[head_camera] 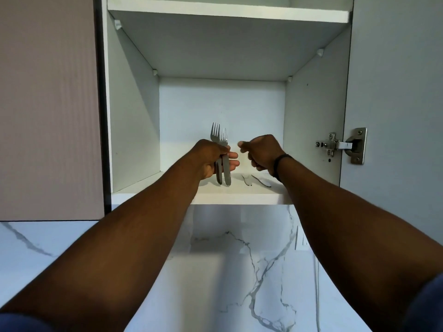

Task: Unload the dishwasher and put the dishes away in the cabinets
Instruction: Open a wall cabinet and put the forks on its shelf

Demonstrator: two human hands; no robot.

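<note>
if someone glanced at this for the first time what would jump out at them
Two bare arms reach up into an open white cabinet. The left hand grips two forks upright, tines up, over the lower shelf. The right hand is curled beside them, and two more pieces of cutlery lie on that shelf.

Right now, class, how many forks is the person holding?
2: both forks stand upright, tines up, side by side in the left hand. Two more cutlery handles lie on the shelf, type unclear.
</note>
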